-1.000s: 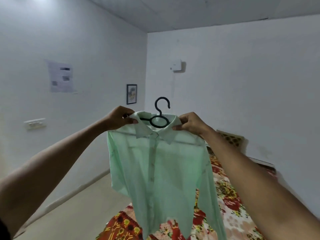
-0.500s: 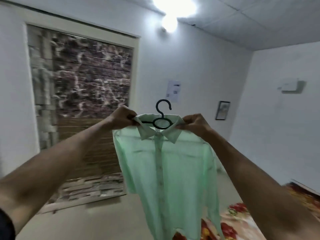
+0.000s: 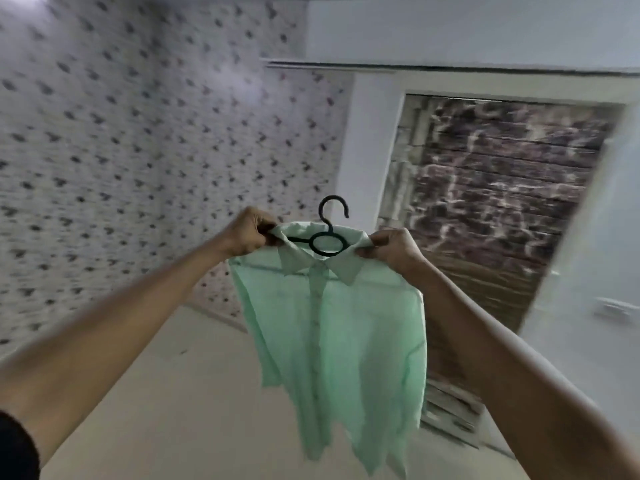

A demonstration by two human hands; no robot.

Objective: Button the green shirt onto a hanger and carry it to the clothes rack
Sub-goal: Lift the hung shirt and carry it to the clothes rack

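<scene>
A pale green shirt point(image 3: 341, 341) hangs buttoned on a black hanger point(image 3: 329, 233), held up at arm's length in the middle of the view. The hanger's hook sticks up above the collar. My left hand point(image 3: 247, 235) pinches the collar and hanger at the shirt's left shoulder. At the right shoulder my right hand point(image 3: 391, 247) grips the collar the same way. The shirt's hem swings free and is blurred. No clothes rack is in view.
A patterned wall point(image 3: 121, 150) fills the left side. A doorway with a stone-patterned curtain or panel point(image 3: 485, 209) stands behind the shirt on the right. A white wall with a switch plate point(image 3: 613, 308) is at far right. Pale floor point(image 3: 173, 393) lies below.
The view has swung left across the room: the bed and white corner are gone, the doorway has moved to the right and the patterned wall has appeared. Both hands keep their hold.
</scene>
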